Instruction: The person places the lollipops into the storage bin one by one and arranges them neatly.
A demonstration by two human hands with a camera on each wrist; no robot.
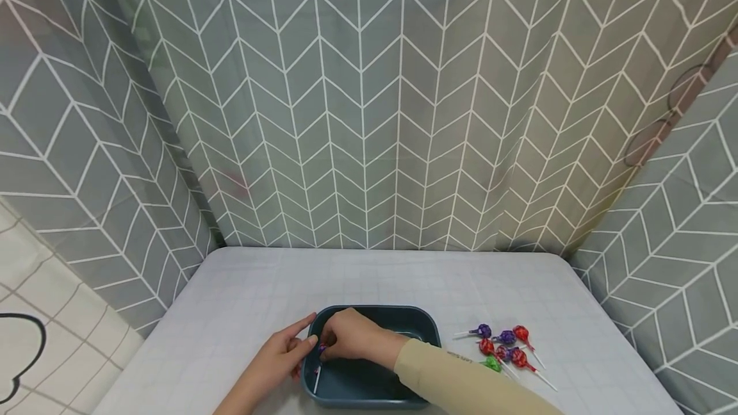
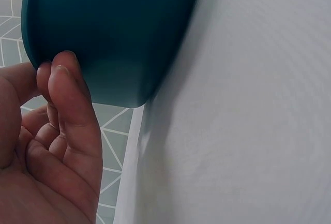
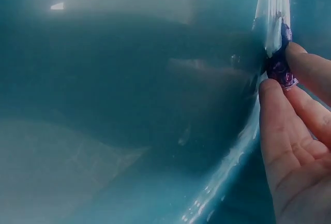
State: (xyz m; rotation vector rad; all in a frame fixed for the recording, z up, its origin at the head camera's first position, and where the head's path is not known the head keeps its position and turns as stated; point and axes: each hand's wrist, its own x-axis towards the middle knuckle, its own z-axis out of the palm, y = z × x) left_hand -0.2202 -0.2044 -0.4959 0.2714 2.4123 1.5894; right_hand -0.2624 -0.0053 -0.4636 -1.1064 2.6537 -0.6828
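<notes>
A dark teal plastic tray [image 1: 369, 382] with rounded corners sits near the front of the white table. My left hand [image 1: 271, 360] grips its left wall; the left wrist view shows the fingers [image 2: 72, 100] bent against the outside of the tray. Reaching inside the tray from the right, my right hand [image 1: 353, 337] pinches a purple-wrapped lollipop [image 3: 281, 69] between thumb and fingertips. The lollipop lies low along the tray's left wall, its white stick [image 1: 317, 380] pointing toward the front.
To the right of the tray lies a loose group of several lollipops, among them a purple one [image 1: 483, 330], a red one [image 1: 521, 332] and a green one [image 1: 492, 364]. A grey curtain [image 1: 369, 146] with white zigzag lines hangs behind the table [image 1: 259, 287].
</notes>
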